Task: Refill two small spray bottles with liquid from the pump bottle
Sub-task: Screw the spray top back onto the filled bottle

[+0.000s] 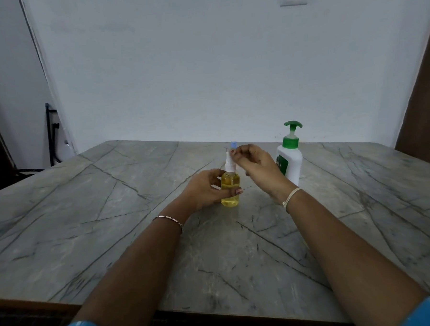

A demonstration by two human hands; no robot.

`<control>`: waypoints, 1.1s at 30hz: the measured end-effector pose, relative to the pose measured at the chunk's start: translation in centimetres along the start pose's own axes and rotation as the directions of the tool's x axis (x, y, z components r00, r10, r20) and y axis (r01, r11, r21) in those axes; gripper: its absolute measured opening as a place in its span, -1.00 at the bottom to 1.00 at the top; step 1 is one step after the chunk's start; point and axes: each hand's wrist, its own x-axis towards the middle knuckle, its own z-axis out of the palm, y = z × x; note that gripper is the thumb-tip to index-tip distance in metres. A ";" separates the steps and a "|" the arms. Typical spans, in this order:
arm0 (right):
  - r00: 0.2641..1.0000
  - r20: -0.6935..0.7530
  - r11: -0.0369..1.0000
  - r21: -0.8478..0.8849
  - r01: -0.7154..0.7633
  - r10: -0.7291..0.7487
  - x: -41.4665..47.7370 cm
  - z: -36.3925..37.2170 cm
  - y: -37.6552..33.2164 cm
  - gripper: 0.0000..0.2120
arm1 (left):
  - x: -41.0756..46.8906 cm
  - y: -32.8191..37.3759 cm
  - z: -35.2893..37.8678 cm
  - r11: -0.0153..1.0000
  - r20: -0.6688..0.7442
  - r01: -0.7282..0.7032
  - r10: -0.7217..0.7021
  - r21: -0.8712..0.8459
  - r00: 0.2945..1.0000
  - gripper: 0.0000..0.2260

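Count in view: one small clear plastic spray bottle of yellow liquid (230,187), one white pump bottle with a green pump head (290,159), two hands. The spray bottle stands upright near the middle of the grey veined stone worktop (112,218), its base on the surface. The left hand (205,192) grips the bottle's body from the left, fingers curled behind it and the thumb lying across the front. The right hand (255,164) is raised above and to the right, fingers curled inward, with the fingertips gathered in a pinch on the white sprayer head (229,162). A small blue piece (233,144) shows just above those fingertips; what it is cannot be told. The pump bottle stands upright just right of the right hand, its lower part hidden behind the wrist. Both forearms reach forward over the near edge, converging on the spray bottle. A thin metal bracelet (168,219) is on the left wrist and a pale thread band (291,196) on the right.
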 end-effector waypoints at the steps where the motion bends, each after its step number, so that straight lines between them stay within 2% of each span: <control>1: 0.998 0.039 0.998 0.057 -0.041 0.039 0.0 -0.2 -0.1 -0.73 | 0.0 0.0 0.0 1.000 0.001 0.006 -0.006 0.005 1.000 -0.45; 3: 0.996 0.063 0.995 0.077 -0.061 0.057 0.1 -0.4 -0.1 -0.70 | 0.0 0.1 0.0 1.000 0.007 0.018 -0.018 -0.001 1.000 -0.42; 8: 0.987 -0.161 0.999 0.030 -0.019 0.024 0.5 -0.4 0.3 -0.70 | 0.1 0.0 0.0 0.999 0.018 0.027 -0.027 -0.016 0.999 -0.45; 10: 0.993 -0.115 1.000 0.023 -0.014 0.016 0.6 -0.6 0.4 -0.74 | 0.1 0.0 0.0 0.999 0.019 0.028 -0.028 -0.023 0.999 -0.46; 13: 0.994 0.089 0.998 0.017 -0.058 0.057 0.6 -0.5 0.5 -0.74 | 0.1 -0.1 0.1 0.999 0.021 0.030 -0.029 -0.024 0.999 -0.45; 15: 0.988 0.143 0.998 0.030 -0.055 0.050 0.5 -0.2 0.3 -0.74 | 0.1 -0.1 0.1 0.999 0.024 0.030 -0.029 -0.014 0.999 -0.45; 21: 0.995 -0.060 0.997 -0.029 0.073 -0.075 0.6 -0.5 0.7 -0.77 | 0.2 -0.1 0.0 0.999 0.024 0.041 -0.040 -0.020 0.999 -0.48; 24: 0.997 0.061 0.999 0.036 0.037 -0.040 0.6 -0.5 0.7 -0.79 | 0.1 -0.2 0.0 0.999 0.025 0.042 -0.042 -0.024 0.999 -0.48; 26: 0.985 0.171 1.000 0.006 0.018 -0.019 0.5 -0.3 0.7 -0.76 | 0.0 -0.1 0.0 0.999 0.028 0.041 -0.040 -0.019 0.999 -0.46; 27: 0.983 0.182 1.000 -0.016 0.024 -0.021 0.4 -0.2 0.7 -0.75 | 0.0 0.0 0.0 0.999 0.028 0.042 -0.041 -0.016 0.999 -0.46; 33: 0.998 -0.003 0.996 -0.074 0.057 -0.057 0.4 0.4 0.7 -0.66 | -0.1 0.2 0.1 0.999 0.014 0.033 -0.033 -0.016 0.999 -0.46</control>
